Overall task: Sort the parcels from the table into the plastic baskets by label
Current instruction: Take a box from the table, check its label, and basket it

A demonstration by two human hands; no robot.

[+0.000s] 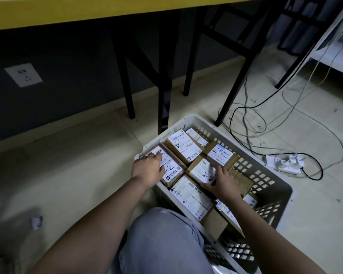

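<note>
Parcels, brown boxes w/ white labels, packed label-up in grey plastic basket (269, 186) on floor. Left hand (148, 169) lies flat on parcel at basket's left edge (171, 171), fingers straight, gripping nothing; "2" written on label just right of them. Right hand (223, 181) spread over centre parcel (201, 171), fingers relaxed, resting, not clenched. Beyond fingertips: more parcels, then black legs of yellow surface (67, 10). Cables (285, 139) on floor to right.

The person's left hand (149, 171) and right hand (224, 182) were bare, forearms unsleeved to the frame's edge; loose, light grey-blue cloth trousers (162, 242) covered one knee.
</note>
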